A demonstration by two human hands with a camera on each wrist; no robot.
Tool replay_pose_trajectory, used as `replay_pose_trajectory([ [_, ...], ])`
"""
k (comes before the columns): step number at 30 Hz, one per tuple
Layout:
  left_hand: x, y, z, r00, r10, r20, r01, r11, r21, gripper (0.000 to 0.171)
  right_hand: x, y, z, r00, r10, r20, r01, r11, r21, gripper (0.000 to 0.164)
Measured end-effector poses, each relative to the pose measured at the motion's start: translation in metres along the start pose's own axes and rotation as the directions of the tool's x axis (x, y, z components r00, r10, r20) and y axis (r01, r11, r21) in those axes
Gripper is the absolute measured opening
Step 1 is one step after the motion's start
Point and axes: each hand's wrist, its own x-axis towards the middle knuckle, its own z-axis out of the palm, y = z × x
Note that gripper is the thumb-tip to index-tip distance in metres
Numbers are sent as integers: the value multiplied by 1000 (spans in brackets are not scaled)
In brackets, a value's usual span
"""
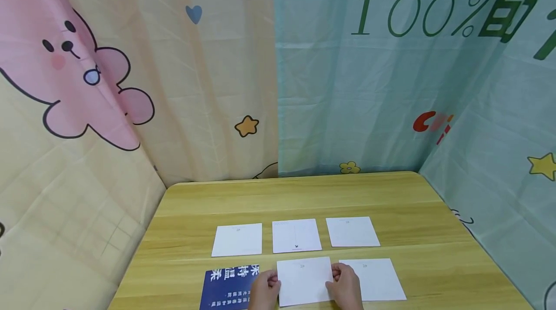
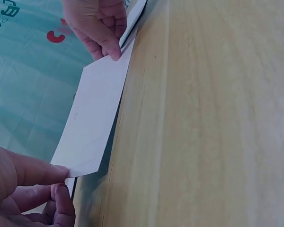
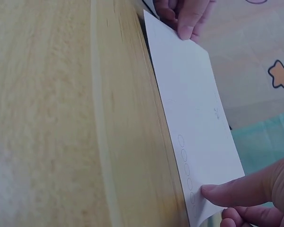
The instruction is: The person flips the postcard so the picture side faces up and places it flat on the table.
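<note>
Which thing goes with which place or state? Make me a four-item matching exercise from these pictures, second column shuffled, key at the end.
Things
1. Dark-blue rectangular card with white characters
2. White rectangular card between the hands
3. White rectangular card with a small dark mark by its near edge
4. Yellow wood-grain tabletop

Places and states
A. Middle of the far row
B. Beneath both rows
C. Pinched by left hand and right hand
D. Left end of the near row

Pairs: 1-D, 2-C, 3-A, 4-B

I look forward and down over the table (image 1: 304,199) from the head; close in, both wrist views face inward, sharing the held white card (image 2: 92,116).
</note>
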Motion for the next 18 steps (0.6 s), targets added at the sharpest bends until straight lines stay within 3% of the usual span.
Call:
replay_pose_trajectory([
  [9, 0, 0, 1, 996, 73, -46, -67, 991, 116, 10, -1, 0, -1, 1000, -7, 31, 9, 998, -57, 28],
  [14, 2, 4, 1, 999, 17, -33, -11, 983, 184, 8, -2, 4, -1, 997, -62, 46, 64, 997, -47, 30],
  [18, 4, 6, 3, 997, -59, -49, 67, 982, 175, 7, -2, 5, -1, 996, -76, 53, 77, 997, -23, 31],
])
